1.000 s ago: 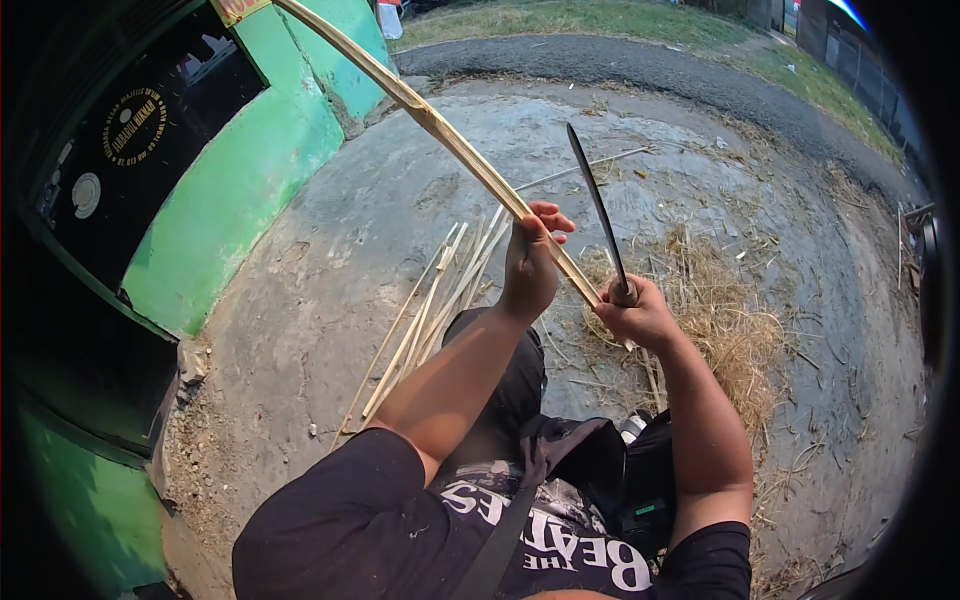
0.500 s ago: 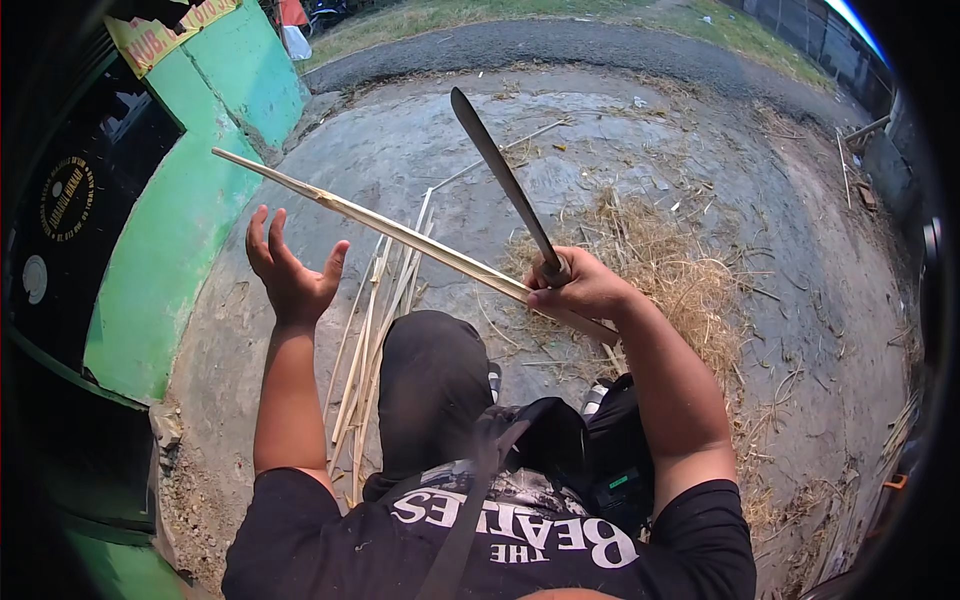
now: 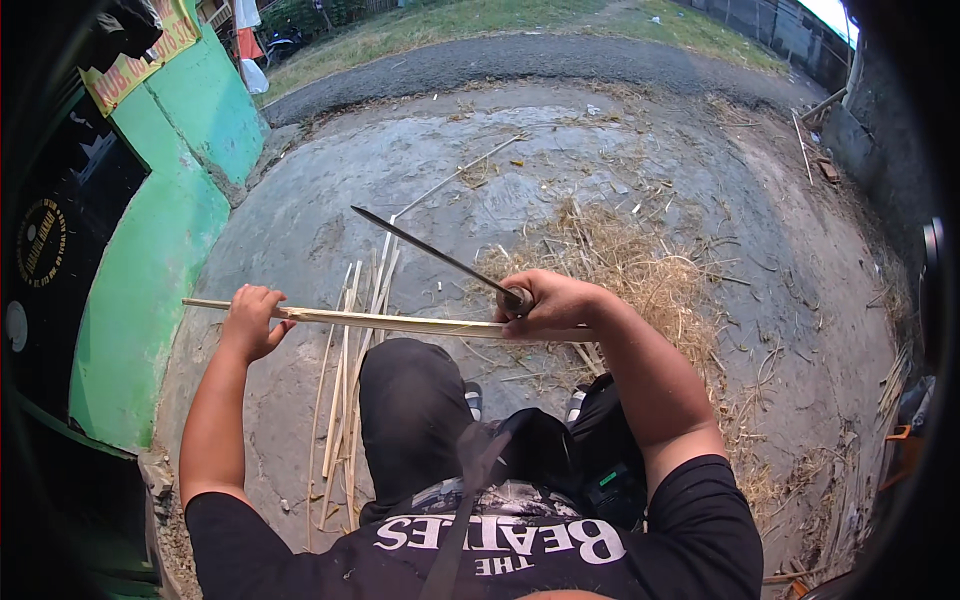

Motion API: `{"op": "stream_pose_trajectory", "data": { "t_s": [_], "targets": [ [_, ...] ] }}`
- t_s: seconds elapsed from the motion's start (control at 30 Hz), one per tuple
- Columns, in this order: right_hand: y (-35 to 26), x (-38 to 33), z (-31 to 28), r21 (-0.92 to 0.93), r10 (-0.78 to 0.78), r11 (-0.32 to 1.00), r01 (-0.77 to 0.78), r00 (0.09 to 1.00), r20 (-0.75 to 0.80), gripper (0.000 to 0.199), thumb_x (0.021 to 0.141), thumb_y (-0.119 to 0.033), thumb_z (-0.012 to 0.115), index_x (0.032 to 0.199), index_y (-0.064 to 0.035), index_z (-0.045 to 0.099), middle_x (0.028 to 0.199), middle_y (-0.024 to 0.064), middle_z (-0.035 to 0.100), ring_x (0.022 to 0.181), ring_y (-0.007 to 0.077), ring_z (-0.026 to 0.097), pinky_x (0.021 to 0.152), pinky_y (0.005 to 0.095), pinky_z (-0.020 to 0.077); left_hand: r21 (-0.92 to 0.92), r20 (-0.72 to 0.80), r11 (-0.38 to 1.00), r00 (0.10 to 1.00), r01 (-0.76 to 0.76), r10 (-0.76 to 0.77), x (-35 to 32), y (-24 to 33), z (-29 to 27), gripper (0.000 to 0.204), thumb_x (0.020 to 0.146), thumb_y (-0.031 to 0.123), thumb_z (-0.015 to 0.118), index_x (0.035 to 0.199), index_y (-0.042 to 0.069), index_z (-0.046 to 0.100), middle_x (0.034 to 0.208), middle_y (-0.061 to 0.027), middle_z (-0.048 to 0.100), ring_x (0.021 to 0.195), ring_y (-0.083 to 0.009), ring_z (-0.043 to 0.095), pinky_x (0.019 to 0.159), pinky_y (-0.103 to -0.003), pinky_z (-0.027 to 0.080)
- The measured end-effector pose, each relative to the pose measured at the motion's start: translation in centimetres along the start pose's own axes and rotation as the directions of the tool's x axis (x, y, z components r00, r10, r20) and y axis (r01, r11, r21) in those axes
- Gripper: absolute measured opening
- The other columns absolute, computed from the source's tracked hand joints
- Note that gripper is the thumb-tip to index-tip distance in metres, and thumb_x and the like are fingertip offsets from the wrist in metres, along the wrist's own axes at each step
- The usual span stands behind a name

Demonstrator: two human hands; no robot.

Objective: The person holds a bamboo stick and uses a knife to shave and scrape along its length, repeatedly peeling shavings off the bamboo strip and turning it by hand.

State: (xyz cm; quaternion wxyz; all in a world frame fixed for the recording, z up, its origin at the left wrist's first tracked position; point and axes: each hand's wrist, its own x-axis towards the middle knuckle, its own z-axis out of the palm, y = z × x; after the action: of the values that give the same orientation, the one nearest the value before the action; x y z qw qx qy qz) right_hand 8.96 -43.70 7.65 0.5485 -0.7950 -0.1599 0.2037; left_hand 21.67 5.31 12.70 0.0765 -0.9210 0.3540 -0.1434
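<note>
The left hand (image 3: 253,322) grasps a long pale strip (image 3: 400,322) near its left end; the right hand (image 3: 540,300) holds it toward the other end, together with a knife (image 3: 430,246) angled up-left. More slats (image 3: 333,430) lie on grey concrete (image 3: 300,215), left of a straw-coloured tangle (image 3: 640,262)

In daylight, a green wall (image 3: 140,260) borders grey concrete (image 3: 300,210), with asphalt (image 3: 450,64) and grass (image 3: 430,22) beyond.
</note>
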Motion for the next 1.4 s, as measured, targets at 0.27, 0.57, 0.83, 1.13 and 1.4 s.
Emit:
{"op": "stream_pose_trajectory", "data": {
  "t_s": [0.27, 0.57, 0.83, 1.13, 1.4],
  "targets": [
    [5.9, -6.1, -9.1, -0.069, 0.006, 0.996, -0.062, 0.781, -0.624, 0.029, 0.088, -0.024, 0.083, 0.101, -0.0022, 0.07, 0.093, 0.0063, 0.074, 0.088, 0.0128, 0.068, 0.079, 0.032, 0.0541, -0.193, 0.07, 0.975, 0.993, 0.107, -0.095, -6.0, 2.3, 3.7, 0.026, 0.092, 0.033, 0.069, 0.09, 0.008, 0.06, 0.076, -0.0181, 0.067, 0.073, -0.0433, 0.066, 0.064, -0.055, 0.049],
    [5.5, -2.3, -5.1, -0.255, -0.051, 0.95, -0.178, 0.719, -0.693, 0.03, 0.089, -0.028, 0.079, 0.095, -0.0016, 0.066, 0.082, 0.0112, 0.072, 0.078, 0.0233, 0.07, 0.071, 0.0391, 0.054, -0.439, 0.308, 0.719, 0.842, 0.538, -0.442, -9.9, 20.3, 0.6, 0.036, 0.103, 0.035, 0.054, 0.092, 0.003, 0.066, 0.08, -0.0245, 0.068, 0.077, -0.0481, 0.066, 0.067, -0.054, 0.05],
    [3.5, 3.8, 4.4, -0.651, -0.053, 0.753, -0.101, 0.976, -0.212, 0.022, 0.088, -0.026, 0.067, 0.102, -0.0099, 0.072, 0.094, 0.0175, 0.073, 0.093, 0.0385, 0.071, 0.083, 0.0503, 0.0564, -0.292, 0.433, 0.756, 0.786, 0.585, -0.441, -10.2, 21.6, 1.7, 0.046, 0.103, 0.044, 0.056, 0.093, 0.0, 0.062, 0.077, -0.0276, 0.067, 0.078, -0.0517, 0.065, 0.068, -0.057, 0.049],
    [6.1, 5.5, 6.4, -0.667, 0.024, 0.718, -0.201, 0.964, -0.264, 0.02, 0.084, -0.021, 0.066, 0.101, -0.012, 0.072, 0.096, 0.0177, 0.074, 0.096, 0.038, 0.071, 0.083, 0.05, 0.0572, -0.491, 0.279, 0.694, 0.85, 0.527, -0.448, -12.5, 21.5, 4.9, 0.051, 0.105, 0.049, 0.051, 0.088, 0.001, 0.057, 0.072, -0.0268, 0.063, 0.073, -0.0512, 0.063, 0.062, -0.056, 0.047],
    [6.7, 6.6, 7.7, -0.716, -0.046, 0.675, -0.18, 0.958, -0.284, 0.02, 0.082, -0.019, 0.066, 0.099, -0.0108, 0.071, 0.094, 0.0173, 0.074, 0.092, 0.0383, 0.072, 0.079, 0.0491, 0.0581, -0.549, 0.285, 0.675, 0.87, 0.492, -0.402, -12.5, 21.8, 4.8, 0.048, 0.107, 0.043, 0.051, 0.083, 0.001, 0.051, 0.068, -0.0271, 0.059, 0.068, -0.0519, 0.06, 0.058, -0.055, 0.044]
  ]
}}
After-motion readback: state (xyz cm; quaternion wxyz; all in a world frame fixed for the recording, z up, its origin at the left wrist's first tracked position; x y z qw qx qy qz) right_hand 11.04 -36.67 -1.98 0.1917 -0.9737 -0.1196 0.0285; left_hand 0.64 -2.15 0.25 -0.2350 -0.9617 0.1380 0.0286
